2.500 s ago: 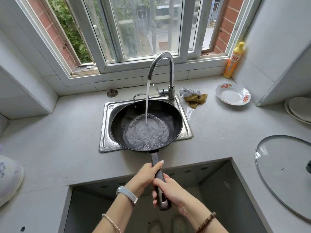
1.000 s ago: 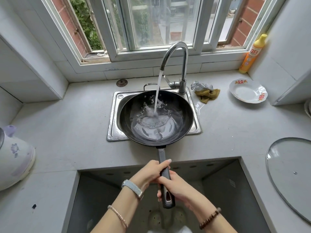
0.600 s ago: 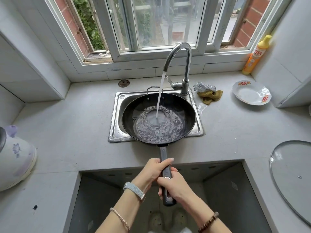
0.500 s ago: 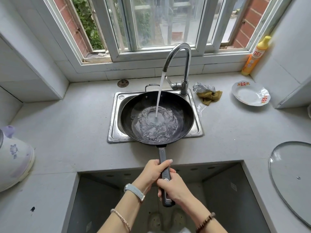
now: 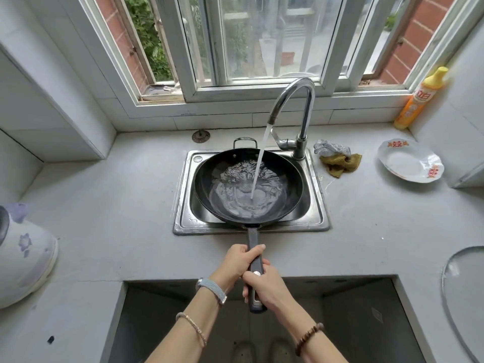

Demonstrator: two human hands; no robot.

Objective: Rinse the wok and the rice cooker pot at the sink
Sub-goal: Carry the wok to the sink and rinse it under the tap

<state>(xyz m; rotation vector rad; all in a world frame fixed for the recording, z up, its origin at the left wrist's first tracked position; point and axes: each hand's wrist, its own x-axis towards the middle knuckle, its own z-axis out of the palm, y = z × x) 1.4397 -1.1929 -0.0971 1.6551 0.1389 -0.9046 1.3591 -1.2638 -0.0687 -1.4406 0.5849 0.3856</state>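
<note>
The rinse of the wok (image 5: 248, 189) is the step in hand. Both hands clasp its long handle (image 5: 252, 238). The left hand (image 5: 237, 262) is in front, its fingers (image 5: 256, 249) wrapped over the grip, and the right hand (image 5: 265, 286) sits just behind it, clenched round the same grip. Beyond the fingers the wok sits over the steel sink (image 5: 183, 226), with water pooling in it under the stream (image 5: 259, 163) from the tap (image 5: 301, 100). The next move is probably a swirl and a tilt to pour out, which calls for a firm two-handed hold against the sloshing weight. The rice cooker pot is not in sight.
</note>
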